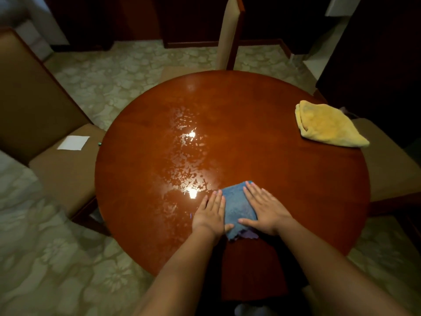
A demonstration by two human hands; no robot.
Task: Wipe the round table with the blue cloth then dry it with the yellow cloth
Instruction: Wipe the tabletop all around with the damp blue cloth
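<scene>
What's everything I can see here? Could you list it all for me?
Round table: one, reddish-brown, centre, wet patches left of middle.
Blue cloth: one, near edge of the table, under both hands.
Yellow cloth: one, folded, at the table's right rim.
Chairs: three, tan, left, far and right of the table.
White paper: one, on the left chair's seat.
Carpet: pale, patterned.
Left hand: flat, pressing the blue cloth.
Right hand: flat, pressing the blue cloth.

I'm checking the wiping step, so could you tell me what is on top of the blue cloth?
Both hands lie flat on the blue cloth: the left hand on its left edge, the right hand on its right side. The tabletop beneath the cloth is hidden.
</scene>
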